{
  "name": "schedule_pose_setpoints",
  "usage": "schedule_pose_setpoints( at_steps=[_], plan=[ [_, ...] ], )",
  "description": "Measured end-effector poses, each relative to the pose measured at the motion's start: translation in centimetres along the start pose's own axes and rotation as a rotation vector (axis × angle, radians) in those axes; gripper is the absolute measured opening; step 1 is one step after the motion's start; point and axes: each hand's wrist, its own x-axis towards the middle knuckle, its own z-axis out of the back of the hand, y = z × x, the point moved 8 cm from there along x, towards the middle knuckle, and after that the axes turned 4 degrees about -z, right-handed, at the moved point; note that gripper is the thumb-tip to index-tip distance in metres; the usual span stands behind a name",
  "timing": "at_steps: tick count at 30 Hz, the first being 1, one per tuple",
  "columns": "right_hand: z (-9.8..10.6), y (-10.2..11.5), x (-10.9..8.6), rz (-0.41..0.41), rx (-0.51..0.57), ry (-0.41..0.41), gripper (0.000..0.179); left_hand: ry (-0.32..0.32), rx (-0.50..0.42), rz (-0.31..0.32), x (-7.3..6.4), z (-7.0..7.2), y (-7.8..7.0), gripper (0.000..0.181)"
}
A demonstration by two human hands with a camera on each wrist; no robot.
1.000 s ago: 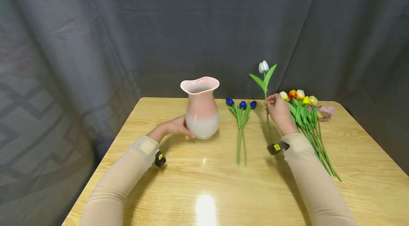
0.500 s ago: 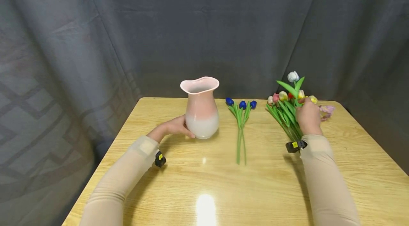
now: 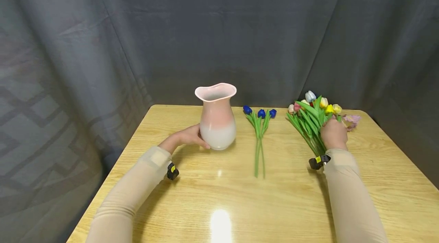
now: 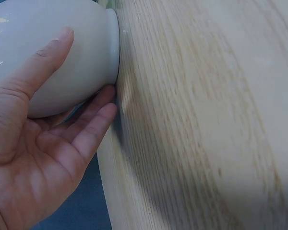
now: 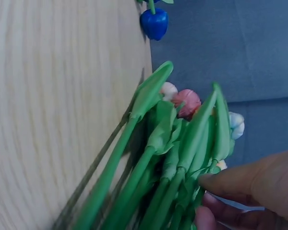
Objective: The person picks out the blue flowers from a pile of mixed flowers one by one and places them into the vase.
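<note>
A pink-and-white vase (image 3: 218,119) with a wavy rim stands upright on the table. My left hand (image 3: 190,135) holds its lower left side, the thumb (image 4: 55,52) across the white belly and the fingers curled behind it near the base. Over at the right, my right hand (image 3: 334,134) pinches the stem of a white tulip (image 3: 310,96) between thumb and fingers. That tulip lies over a bunch of mixed tulips (image 3: 308,123); the lower part of its stem is hidden among the other stems and by the hand.
Several blue tulips (image 3: 261,113) lie between the vase and the bunch, stems toward the front. A pale purple flower (image 3: 352,121) lies to the right of the bunch. Grey curtains (image 3: 219,37) hang behind the wooden table (image 3: 260,212).
My right hand has carried the white tulip rightward and lowered it onto the mixed bunch, its head dropping level with the others. The left hand stays at the vase.
</note>
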Motion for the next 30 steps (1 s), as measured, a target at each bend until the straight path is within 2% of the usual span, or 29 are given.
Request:
schedule_pose_setpoints(
  at_steps=[6, 9, 13, 16, 20, 23, 30],
  plan=[
    [-0.7, -0.8, 0.3, -0.084, -0.014, 0.079, 0.037, -0.006, 0.005, 0.013, 0.0, 0.0, 0.0, 0.079],
    [-0.9, -0.4, 0.3, -0.099, -0.047, 0.104, 0.048, -0.002, 0.007, 0.010, 0.0, 0.0, 0.1, 0.081],
    [-0.9, 1.7, -0.3, -0.038, -0.044, 0.003, 0.063, -0.001, 0.007, 0.009, 0.0, 0.0, 0.1, 0.082],
    [-0.9, 4.1, -1.1, 0.047, -0.029, -0.103, 0.062, -0.003, 0.003, 0.013, -0.1, 0.0, 0.1, 0.081],
    [-1.4, 7.6, -2.0, 0.141, -0.038, -0.146, 0.059, -0.002, -0.003, 0.018, -0.1, -0.1, 0.2, 0.081],
    [-2.2, 10.1, -2.2, 0.222, -0.022, -0.105, 0.052, -0.005, -0.001, 0.021, -0.1, 0.0, 0.2, 0.080],
    [-5.7, 13.6, -2.6, 0.329, -0.016, 0.146, 0.037, -0.002, -0.001, 0.010, 0.0, 0.1, 0.2, 0.081]
  ],
)
